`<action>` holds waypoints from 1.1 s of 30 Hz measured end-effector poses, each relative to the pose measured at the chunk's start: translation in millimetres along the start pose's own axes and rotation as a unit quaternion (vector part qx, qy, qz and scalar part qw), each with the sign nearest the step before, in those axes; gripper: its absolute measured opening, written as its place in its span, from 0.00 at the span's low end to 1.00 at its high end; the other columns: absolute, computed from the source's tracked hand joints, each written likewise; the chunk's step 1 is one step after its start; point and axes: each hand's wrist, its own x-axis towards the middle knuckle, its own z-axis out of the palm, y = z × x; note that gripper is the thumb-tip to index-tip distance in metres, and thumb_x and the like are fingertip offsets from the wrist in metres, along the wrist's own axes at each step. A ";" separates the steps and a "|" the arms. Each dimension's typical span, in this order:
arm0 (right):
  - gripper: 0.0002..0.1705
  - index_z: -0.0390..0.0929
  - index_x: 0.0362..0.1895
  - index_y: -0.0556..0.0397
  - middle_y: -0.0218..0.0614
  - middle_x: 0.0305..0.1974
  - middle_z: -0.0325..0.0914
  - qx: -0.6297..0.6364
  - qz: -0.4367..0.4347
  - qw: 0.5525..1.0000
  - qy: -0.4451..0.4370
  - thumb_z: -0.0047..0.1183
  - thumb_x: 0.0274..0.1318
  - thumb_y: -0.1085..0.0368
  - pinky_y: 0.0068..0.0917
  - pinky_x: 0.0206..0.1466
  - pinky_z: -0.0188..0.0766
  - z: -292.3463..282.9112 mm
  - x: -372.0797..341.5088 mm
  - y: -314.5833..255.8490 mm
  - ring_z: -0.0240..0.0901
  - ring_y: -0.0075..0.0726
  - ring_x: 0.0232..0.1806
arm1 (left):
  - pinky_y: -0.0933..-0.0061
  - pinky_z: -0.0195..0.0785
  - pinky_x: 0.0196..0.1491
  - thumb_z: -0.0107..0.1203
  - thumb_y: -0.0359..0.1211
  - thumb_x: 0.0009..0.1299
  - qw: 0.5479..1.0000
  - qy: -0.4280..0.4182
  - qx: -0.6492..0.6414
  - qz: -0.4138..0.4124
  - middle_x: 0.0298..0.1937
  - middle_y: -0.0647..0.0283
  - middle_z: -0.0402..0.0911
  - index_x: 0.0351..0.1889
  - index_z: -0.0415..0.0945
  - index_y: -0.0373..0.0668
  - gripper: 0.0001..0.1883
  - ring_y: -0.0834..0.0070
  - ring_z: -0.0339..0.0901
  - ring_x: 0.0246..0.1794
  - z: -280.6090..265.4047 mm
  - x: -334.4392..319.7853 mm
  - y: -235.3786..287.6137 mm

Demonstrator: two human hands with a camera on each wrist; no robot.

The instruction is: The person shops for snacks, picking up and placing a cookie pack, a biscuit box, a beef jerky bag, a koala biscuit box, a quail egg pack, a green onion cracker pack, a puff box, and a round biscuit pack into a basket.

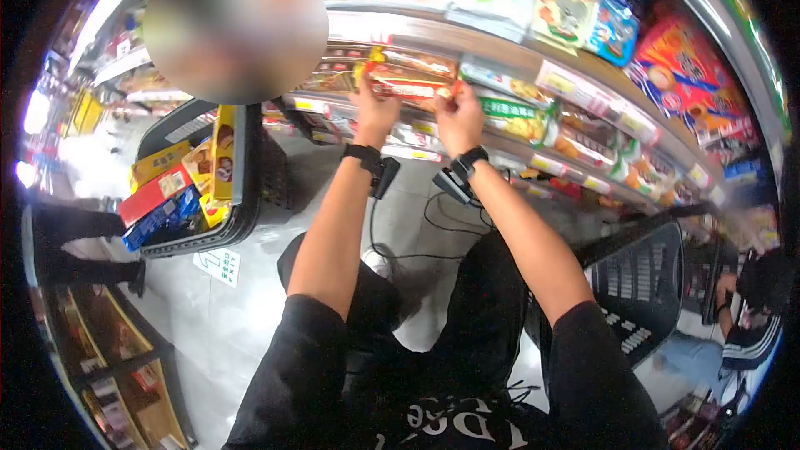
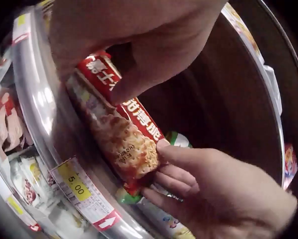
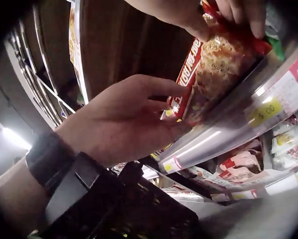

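The left hand (image 1: 375, 115) and the right hand (image 1: 460, 123), both bare and near the upper centre of the head view, grip opposite ends of a long red-and-tan plastic packet with white characters and pictured crackers (image 2: 131, 144). The left hand pinches the packet's left end; the right hand's thumb and fingers hold its right end. The packet lies along the front edge of a dark shelf with a clear plastic lip (image 2: 44, 94); whether the shelf bears its weight, I cannot tell. In the left wrist view, a yellow-and-white price label reading 5.00 (image 2: 76, 185) sits on the lip, lower left.

Just right of the packet in the head view are green-and-white snack packets (image 1: 510, 122). At the left of the frame, a black plastic basket (image 1: 247, 150) holds a tall yellow box (image 1: 223, 154), a flat red box (image 1: 156, 194) and a blue packet (image 1: 162, 221). Another black slatted basket (image 1: 640, 271) stands at lower right.
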 end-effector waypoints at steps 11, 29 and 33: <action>0.14 0.78 0.46 0.59 0.37 0.42 0.82 0.338 0.057 0.939 -0.032 0.64 0.57 0.67 0.28 0.48 0.78 -176.5 -52.8 -53.8 0.81 0.33 0.47 | 0.58 0.64 0.65 0.67 0.38 0.61 0.973 0.062 0.221 0.012 0.69 0.46 0.61 0.67 0.61 0.28 0.40 0.59 0.63 0.69 9.8 -4.5 43.5; 0.25 0.76 0.55 0.57 0.43 0.54 0.81 -0.349 0.419 0.838 -0.016 0.57 0.63 0.51 0.44 0.54 0.76 -579.0 -304.0 352.8 0.79 0.45 0.53 | 0.62 0.75 0.51 0.59 0.43 0.59 0.634 -0.729 0.192 0.175 0.44 0.41 0.85 0.40 0.81 0.23 0.26 0.56 0.84 0.48 349.4 -463.8 251.9; 0.32 0.75 0.58 0.56 0.45 0.57 0.79 -0.222 0.523 0.822 0.037 0.57 0.60 0.45 0.44 0.58 0.74 -533.9 -322.4 364.5 0.78 0.47 0.56 | 0.55 0.69 0.64 0.58 0.39 0.58 0.699 -0.663 0.245 0.109 0.54 0.35 0.81 0.49 0.82 0.31 0.24 0.46 0.77 0.60 396.9 -514.0 152.6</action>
